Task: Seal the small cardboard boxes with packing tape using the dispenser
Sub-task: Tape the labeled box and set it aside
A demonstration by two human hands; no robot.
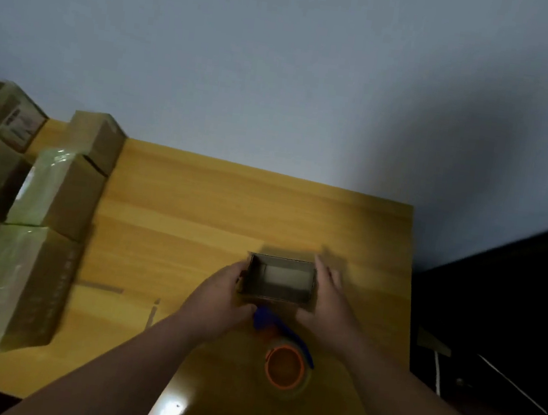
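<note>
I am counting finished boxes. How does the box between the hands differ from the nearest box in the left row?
The small box stands open, untaped, with dark inside visible; the nearest left box is closed under glossy tape. The small box looks smaller. Both are brown cardboard on the wooden table.

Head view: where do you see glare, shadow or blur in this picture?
Head view: glare sits on the shiny tape of the sealed boxes at left and as a bright spot on the near edge of the table; a large dark shadow falls on the wall at right; the whole frame is dim and soft, and the tape dispenser looks smeared.
</note>
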